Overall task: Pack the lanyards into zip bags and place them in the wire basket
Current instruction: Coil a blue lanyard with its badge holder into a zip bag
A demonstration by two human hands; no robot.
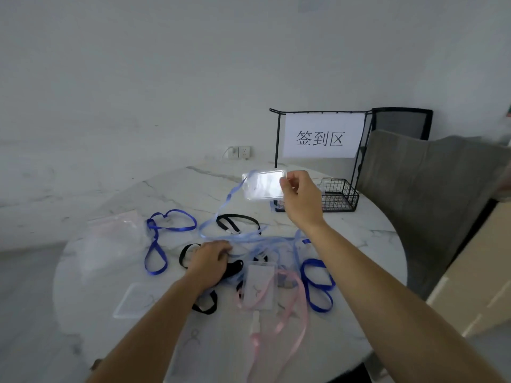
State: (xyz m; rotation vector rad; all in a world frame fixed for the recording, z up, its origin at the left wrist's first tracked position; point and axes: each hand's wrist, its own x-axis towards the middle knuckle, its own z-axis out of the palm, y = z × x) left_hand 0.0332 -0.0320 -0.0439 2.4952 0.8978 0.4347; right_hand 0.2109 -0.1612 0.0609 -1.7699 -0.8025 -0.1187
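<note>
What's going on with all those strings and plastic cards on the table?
A person is working at a round table. Their right hand holds a clear badge holder up in the air, its light blue lanyard trailing down to the pile. Their left hand rests on the tangled lanyards. The zip bags lie on the left, and the wire basket waits at the back.

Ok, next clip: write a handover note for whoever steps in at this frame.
Right hand: raised, pinching the clear badge holder of the light blue lanyard; strap trails to the table.
Left hand: on the lanyard pile, grip unclear.
Zip bags: flat, table's left side. Wire basket: far right; contents unclear.
Done: nothing visibly bagged. Left: bag each lanyard, put bags in basket.
</note>
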